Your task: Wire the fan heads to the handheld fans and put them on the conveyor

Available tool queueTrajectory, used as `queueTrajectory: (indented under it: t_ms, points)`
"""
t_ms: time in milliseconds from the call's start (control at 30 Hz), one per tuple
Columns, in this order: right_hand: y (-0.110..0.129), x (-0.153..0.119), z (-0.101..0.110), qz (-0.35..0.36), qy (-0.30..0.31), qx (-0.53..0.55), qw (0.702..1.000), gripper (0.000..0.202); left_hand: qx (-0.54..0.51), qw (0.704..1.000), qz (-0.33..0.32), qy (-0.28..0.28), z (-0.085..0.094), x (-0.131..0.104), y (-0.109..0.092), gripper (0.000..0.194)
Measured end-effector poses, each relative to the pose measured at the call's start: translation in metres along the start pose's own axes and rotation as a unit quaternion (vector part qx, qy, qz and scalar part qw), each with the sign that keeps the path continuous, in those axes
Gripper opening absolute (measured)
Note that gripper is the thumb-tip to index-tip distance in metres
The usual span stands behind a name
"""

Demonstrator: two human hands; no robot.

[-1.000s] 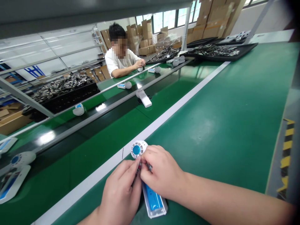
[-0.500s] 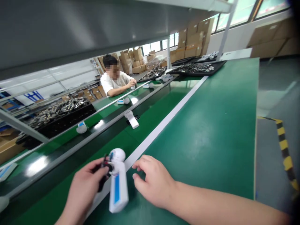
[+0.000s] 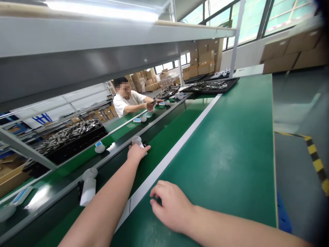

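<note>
My left hand (image 3: 138, 151) reaches across the green belt and has its fingers over a white device with a round head (image 3: 136, 140); the fingers' grip on it is partly hidden. My right hand (image 3: 169, 204) rests on the green tabletop (image 3: 218, 164), fingers curled and a gap between thumb and forefinger, holding nothing. Another white device (image 3: 88, 192) with a round head lies on the belt, left of my left forearm. Blue-faced white devices (image 3: 140, 119) lie on the far lane, one of them (image 3: 22, 196) at the far left.
A co-worker in a white shirt (image 3: 131, 100) sits across the line. Black trays of small metal parts (image 3: 205, 85) stand at the far end, and a heaped bin (image 3: 72, 137) at left. A metal shelf (image 3: 102, 65) hangs overhead. Cartons (image 3: 290, 51) stand behind.
My left hand has let go of the blue-striped device and moved forward to another. The released one now lies on the belt at left. The camera view has tilted up.
</note>
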State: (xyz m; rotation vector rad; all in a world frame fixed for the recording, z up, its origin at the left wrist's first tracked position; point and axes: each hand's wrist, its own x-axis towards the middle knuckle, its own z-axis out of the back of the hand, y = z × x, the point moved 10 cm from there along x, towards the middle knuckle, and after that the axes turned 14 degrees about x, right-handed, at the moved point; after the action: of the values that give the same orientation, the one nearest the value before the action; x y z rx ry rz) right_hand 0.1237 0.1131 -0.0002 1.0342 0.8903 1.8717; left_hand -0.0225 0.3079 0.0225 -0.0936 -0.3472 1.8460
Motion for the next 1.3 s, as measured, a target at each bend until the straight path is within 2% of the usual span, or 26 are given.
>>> queueTrajectory:
  t_ms: [67, 133, 200, 267, 367, 467, 500, 567, 633, 700, 767, 900, 967, 1033, 1133, 1200, 1300]
  points:
    - [-0.003, 0.002, 0.005, -0.008, -0.008, -0.004, 1.0, 0.011, -0.034, 0.999, 0.005, 0.027, -0.001, 0.002, 0.0, 0.05]
    - [-0.002, 0.004, 0.008, -0.003, -0.012, 0.002, 1.0, 0.01, -0.072, 0.996, 0.006, 0.059, 0.004, 0.0, 0.007, 0.037]
    - [0.002, 0.005, 0.012, 0.004, -0.02, 0.016, 1.0, 0.01, -0.118, 0.988, 0.004, 0.1, 0.012, -0.01, 0.017, 0.03]
    - [0.002, 0.007, 0.02, -0.004, -0.046, 0.036, 0.998, 0.012, -0.172, 0.975, 0.007, 0.139, 0.017, -0.029, 0.028, 0.031]
    - [-0.009, 0.008, 0.037, -0.06, -0.115, 0.076, 0.989, 0.02, -0.255, 0.95, 0.011, 0.18, 0.018, -0.081, 0.046, 0.043]
    - [-0.02, 0.009, 0.045, -0.101, -0.147, 0.084, 0.98, 0.038, -0.331, 0.918, 0.041, 0.217, 0.002, -0.151, 0.065, 0.056]
    - [-0.023, 0.01, 0.043, -0.109, -0.139, 0.083, 0.981, 0.042, -0.331, 0.912, 0.059, 0.234, -0.007, -0.175, 0.072, 0.053]
    - [-0.031, 0.012, 0.031, -0.134, -0.087, 0.097, 0.982, 0.037, -0.263, 0.926, 0.063, 0.263, -0.019, -0.214, 0.083, 0.039]
    - [-0.04, 0.009, 0.012, -0.176, -0.014, 0.12, 0.977, 0.021, -0.177, 0.95, 0.012, 0.257, -0.019, -0.234, 0.082, 0.022]
    - [-0.045, 0.002, 0.0, -0.211, 0.03, 0.119, 0.97, 0.009, -0.156, 0.96, -0.034, 0.229, -0.01, -0.239, 0.077, 0.014]
    - [-0.044, -0.003, -0.003, -0.224, 0.038, 0.096, 0.969, 0.006, -0.215, 0.949, -0.022, 0.228, -0.005, -0.237, 0.076, 0.014]
    - [-0.021, -0.009, -0.005, -0.177, 0.072, 0.058, 0.98, 0.015, -0.394, 0.869, 0.064, 0.293, -0.016, -0.235, 0.073, 0.028]
    - [-0.01, -0.009, -0.002, -0.145, 0.078, 0.041, 0.985, 0.024, -0.456, 0.833, 0.11, 0.294, -0.02, -0.234, 0.074, 0.034]
    - [-0.009, -0.006, 0.009, -0.136, 0.043, 0.019, 0.99, 0.026, -0.501, 0.801, 0.16, 0.285, -0.023, -0.233, 0.078, 0.033]
    - [-0.018, -0.003, 0.02, -0.151, 0.001, 0.05, 0.987, 0.013, -0.543, 0.756, 0.218, 0.294, -0.028, -0.234, 0.083, 0.029]
    - [-0.023, -0.002, 0.011, -0.156, 0.028, 0.117, 0.98, 0.013, -0.563, 0.721, 0.246, 0.319, -0.032, -0.236, 0.083, 0.034]
    - [-0.02, -0.003, -0.002, -0.133, 0.084, 0.168, 0.973, 0.025, -0.579, 0.669, 0.302, 0.356, -0.04, -0.243, 0.085, 0.032]
